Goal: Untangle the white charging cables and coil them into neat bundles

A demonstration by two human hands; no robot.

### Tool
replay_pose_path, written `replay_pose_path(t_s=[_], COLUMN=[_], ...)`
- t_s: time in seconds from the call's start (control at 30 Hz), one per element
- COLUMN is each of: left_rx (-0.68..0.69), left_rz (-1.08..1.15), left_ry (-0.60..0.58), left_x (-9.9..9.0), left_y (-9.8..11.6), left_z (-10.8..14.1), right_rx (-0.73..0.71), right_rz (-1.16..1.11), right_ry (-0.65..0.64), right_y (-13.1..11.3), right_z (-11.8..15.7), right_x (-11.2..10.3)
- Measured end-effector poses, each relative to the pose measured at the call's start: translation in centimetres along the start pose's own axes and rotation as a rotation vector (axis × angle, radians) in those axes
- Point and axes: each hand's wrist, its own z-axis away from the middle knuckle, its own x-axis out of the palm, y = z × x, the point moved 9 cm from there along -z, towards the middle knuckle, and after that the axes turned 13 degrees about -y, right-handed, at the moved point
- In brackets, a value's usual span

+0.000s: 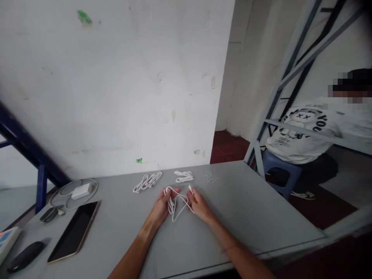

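A white charging cable, partly looped, hangs between my two hands over the grey table. My left hand is closed on its coiled loops. In my right hand the fingers pinch the same cable close to a plug end, which points up and away from me. Just beyond my hands lie bundled white cables on the left and another folded white cable bundle straight ahead. Several thin white ties are scattered to the right of that bundle.
On the table's left side lie a tablet, a white power adapter with its cord, a dark small device and a black mouse. A wall stands behind. Beyond a metal frame, a person sits on a blue stool.
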Motion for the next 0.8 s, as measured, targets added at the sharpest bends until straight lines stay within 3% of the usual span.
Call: replay_pose_path(t_s=[0.23, 0.37, 0.43, 0.6, 0.7, 0.8], left_rx=[0.102, 0.181, 0.177, 0.181, 0.298, 0.439], left_rz=[-0.034, -0.237, -0.350, -0.651, -0.883, -1.225], left_ry=[0.158, 0.207, 0.195, 0.030, 0.004, -0.167], left_x=[-2.0, -2.5, -2.2, 1.0, 3.1, 6.4], left_y=[0.8, 1.7, 1.9, 2.5, 3.3, 2.8], left_z=[0.0, 0.1, 0.1, 0.7, 1.9, 2.9], right_rx=[0.120, 0.132, 0.136, 0.175, 0.158, 0.077], right_rz=[0.023, 0.038, -0.004, -0.213, -0.380, -0.456], right_ry=[-0.220, -0.385, -0.370, -0.167, -0.099, -0.093], right_y=[-1.1, -1.8, -1.8, -0.9, -0.5, -0.6], right_z=[1.1, 2.1, 2.2, 1.4, 0.8, 0.6], right_x=[1.2, 2.6, 2.7, 1.6, 1.5, 1.7])
